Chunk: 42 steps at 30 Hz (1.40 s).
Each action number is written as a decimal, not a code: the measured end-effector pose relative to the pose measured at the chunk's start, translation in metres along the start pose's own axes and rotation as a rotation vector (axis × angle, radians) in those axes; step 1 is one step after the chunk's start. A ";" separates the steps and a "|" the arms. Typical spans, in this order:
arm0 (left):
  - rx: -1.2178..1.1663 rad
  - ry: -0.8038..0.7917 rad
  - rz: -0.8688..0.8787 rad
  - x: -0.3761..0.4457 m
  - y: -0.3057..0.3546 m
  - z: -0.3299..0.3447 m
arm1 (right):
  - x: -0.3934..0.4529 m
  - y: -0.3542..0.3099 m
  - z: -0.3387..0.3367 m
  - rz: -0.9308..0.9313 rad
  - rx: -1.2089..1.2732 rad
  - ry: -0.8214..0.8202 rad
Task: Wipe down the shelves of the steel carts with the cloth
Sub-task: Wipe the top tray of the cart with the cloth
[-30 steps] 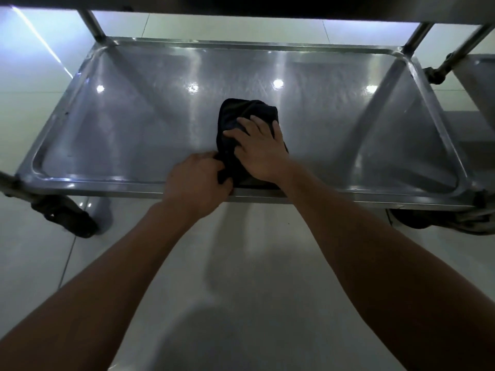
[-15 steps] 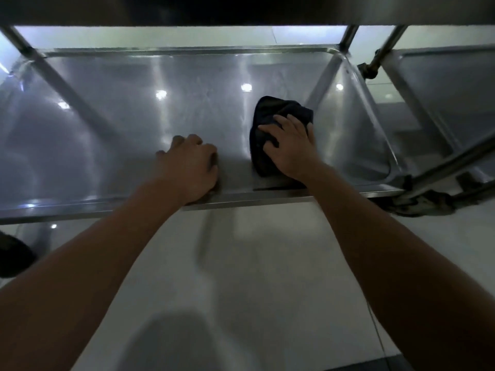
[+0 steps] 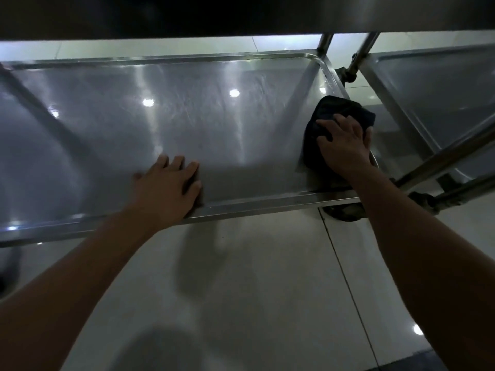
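Note:
The low steel cart shelf (image 3: 187,129) stretches across the view, shiny with a raised rim. A dark cloth (image 3: 334,109) lies bunched against the shelf's right end, partly over the rim. My right hand (image 3: 344,145) presses flat on top of the cloth with fingers spread. My left hand (image 3: 168,187) rests flat on the shelf near its front rim, fingers extended, holding nothing.
A second steel cart's shelf (image 3: 439,97) stands close on the right, its posts (image 3: 361,54) and lower rails (image 3: 442,162) beside my right hand. A dark upper shelf (image 3: 241,14) overhangs the top. A caster (image 3: 342,211) sits under the right front corner. Pale tiled floor (image 3: 267,277) below.
My right hand has slid the cloth rightward to the shelf's right end. My left hand let go of the cloth and now lies flat near the front rim.

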<state>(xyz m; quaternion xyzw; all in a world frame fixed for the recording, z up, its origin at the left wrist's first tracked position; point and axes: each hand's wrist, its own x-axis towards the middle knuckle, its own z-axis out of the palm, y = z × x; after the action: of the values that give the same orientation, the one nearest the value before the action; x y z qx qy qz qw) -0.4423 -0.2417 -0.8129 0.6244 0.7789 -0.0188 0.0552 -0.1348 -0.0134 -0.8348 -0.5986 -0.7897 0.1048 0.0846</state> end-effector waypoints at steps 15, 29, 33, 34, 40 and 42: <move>-0.068 0.032 -0.042 -0.021 -0.067 -0.012 | -0.001 -0.185 0.063 -0.324 -0.032 -0.068; -0.035 -0.080 -0.034 -0.017 -0.074 -0.007 | -0.005 -0.295 0.085 -0.534 0.038 -0.178; -0.037 -0.125 -0.062 -0.010 -0.066 -0.013 | -0.002 -0.269 0.078 -0.524 0.047 -0.153; -0.032 -0.134 -0.073 -0.010 -0.065 -0.014 | 0.000 -0.257 0.075 -0.510 0.043 -0.145; -0.062 -0.125 -0.143 -0.008 -0.053 -0.020 | 0.016 -0.143 0.048 -0.334 0.009 -0.064; -0.074 -0.121 -0.155 -0.007 -0.047 -0.027 | 0.019 -0.104 0.035 -0.258 -0.010 -0.068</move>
<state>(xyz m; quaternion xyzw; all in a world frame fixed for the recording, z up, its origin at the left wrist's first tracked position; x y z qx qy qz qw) -0.4882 -0.2563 -0.7871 0.5577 0.8202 -0.0321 0.1234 -0.2450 -0.0248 -0.8412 -0.4885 -0.8631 0.1093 0.0673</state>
